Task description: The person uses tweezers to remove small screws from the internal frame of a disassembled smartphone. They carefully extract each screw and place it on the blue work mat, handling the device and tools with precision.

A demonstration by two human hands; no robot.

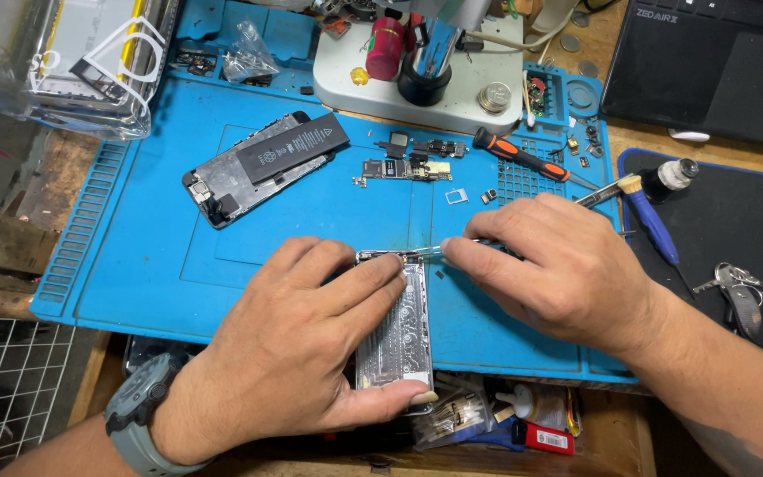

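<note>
My left hand point(298, 349) grips a silver phone panel point(395, 331) lying at the front of the blue work mat point(134, 247), thumb under its near end, index finger across its top. My right hand point(558, 265) pinches metal tweezers point(607, 193) whose tips meet the panel's upper right corner. An opened phone body with a black battery point(267, 163) lies further back on the mat. A small circuit board point(404, 170) and loose parts sit beside it.
An orange-handled screwdriver point(523, 157), a blue-handled tool point(655, 225), a small bottle point(668, 177), keys point(739, 287) and a laptop point(708, 62) lie to the right. A microscope base point(417, 84) stands at the back. Bagged parts point(90, 71) sit at the far left.
</note>
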